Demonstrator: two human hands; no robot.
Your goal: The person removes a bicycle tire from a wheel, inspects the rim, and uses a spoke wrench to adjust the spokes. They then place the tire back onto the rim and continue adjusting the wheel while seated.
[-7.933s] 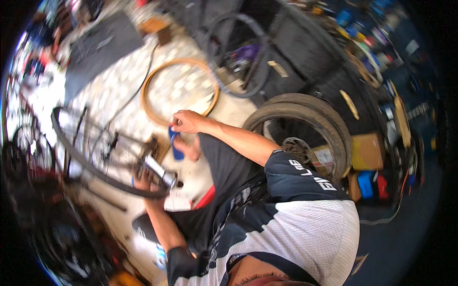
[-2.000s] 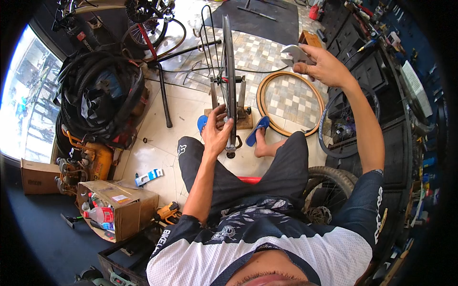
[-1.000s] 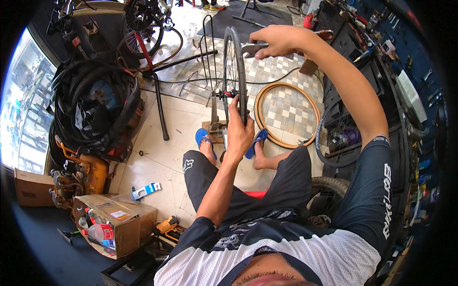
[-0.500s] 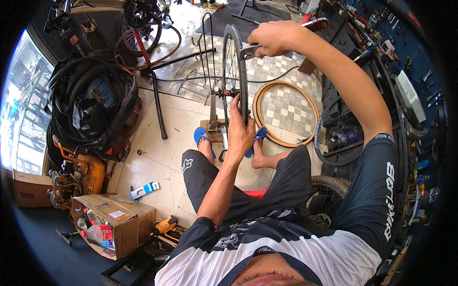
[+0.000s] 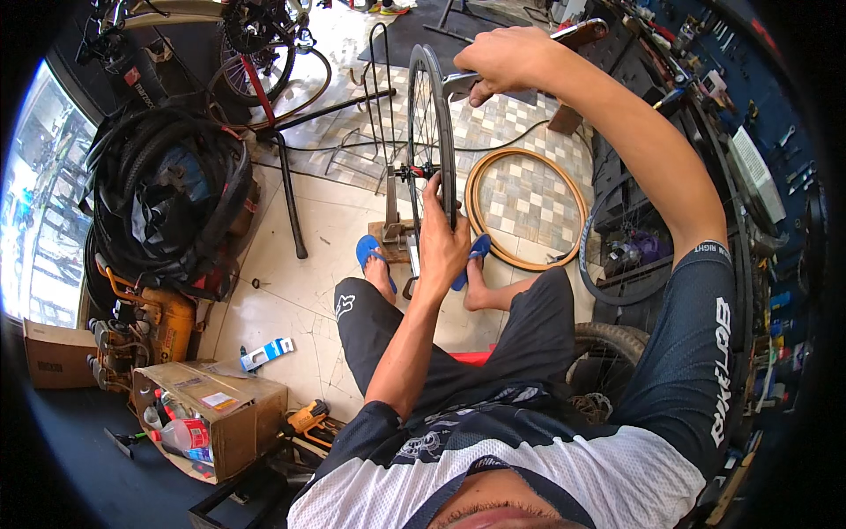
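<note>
A spoked bicycle wheel (image 5: 450, 123) with a dark rim stands upright in front of me, in a metal wheel stand (image 5: 393, 207). My left hand (image 5: 443, 242) is closed round the near part of the rim, its fingertips close to the hub (image 5: 425, 171). At the far upper part of the rim, my right hand (image 5: 511, 63) is closed on a silver metal hand tool (image 5: 458, 84). The tool's silver end lies right beside the rim; whether it touches is unclear. A reddish-brown end (image 5: 584, 33) shows beyond the hand. The fingers hide its middle, so I cannot tell its exact kind.
Two tan-edged tyres (image 5: 472, 207) lie on the floor right of the wheel. A heap of black tyres (image 5: 132, 167) is at the left, above an orange machine (image 5: 167, 309). An open cardboard box (image 5: 251, 410) stands lower left. Tools hang on the dark wall (image 5: 758, 70).
My right hand has risen slightly and its wrist has tilted, with the tool moving along. My left hand stays on the rim.
</note>
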